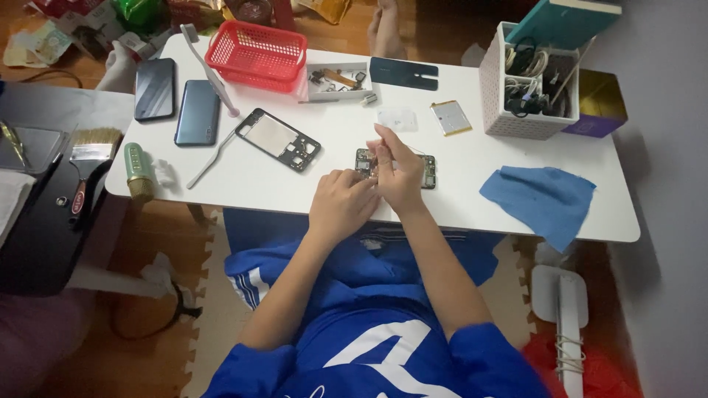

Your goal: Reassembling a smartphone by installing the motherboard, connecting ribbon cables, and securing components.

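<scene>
Blue shirt sleeves and two bare forearms fill the bottom of the view, reaching up to a white bench point(472, 199). Both hands meet over a small green circuit board point(428, 171) lying flat near the middle of the bench's front edge. Left hand point(341, 200) is curled, fingers bent in against the board's left end; whether it grips anything cannot be told. Right hand point(398, 171) rests on the board with thumb and forefinger pinched narrow, perhaps on a tiny part too small to make out.

Left of the hands lies an empty phone frame point(279, 139), then two dark phones point(177, 99) side by side. A red basket point(256, 53) and a small parts tray point(339, 81) sit at the back. A blue cloth point(540, 197) lies to the right, near a white bin of cables point(527, 85).

Risk, as a judgement: the board lies close to the front edge, so a slip could push it off, and a pinched part could spring away and be lost.
</scene>
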